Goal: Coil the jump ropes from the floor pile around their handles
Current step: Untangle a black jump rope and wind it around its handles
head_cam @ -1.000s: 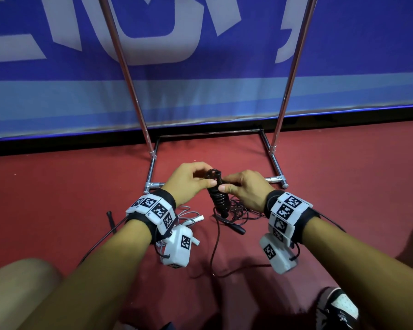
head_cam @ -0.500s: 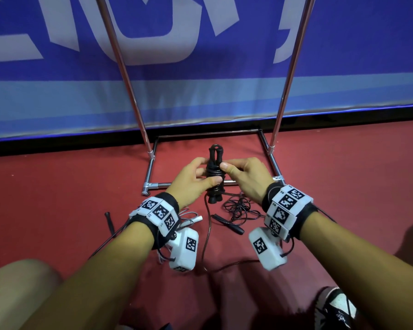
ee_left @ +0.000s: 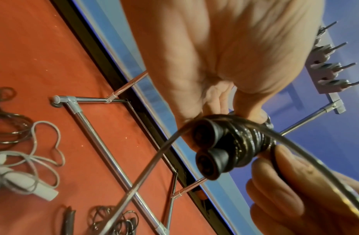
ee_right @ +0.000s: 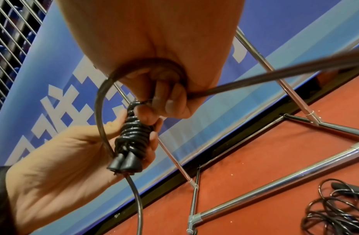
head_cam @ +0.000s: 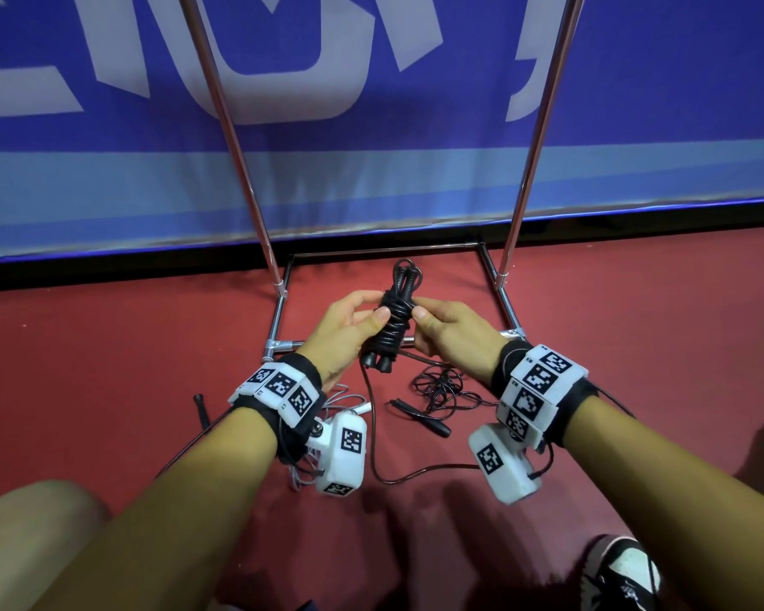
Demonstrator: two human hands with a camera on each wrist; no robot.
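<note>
A black jump rope has its two handles side by side, with its cord coiled tightly round them. My left hand grips the handle bundle, thumb on the front. My right hand pinches the same rope's cord at the bundle's upper part and loops it round. A loose length of cord hangs from the handle ends to the red floor. A second black rope lies tangled on the floor below my right hand. A grey rope with a white handle lies under my left wrist.
A chrome rack base and two slanted poles stand just beyond my hands, before a blue banner. A hook board hangs on the rack. My knee is at lower left, a shoe at lower right.
Both hands have lifted the bundle up and away from the floor, nearer the rack base. More cord is wound on the handles, and the loose tail on the floor is shorter.
</note>
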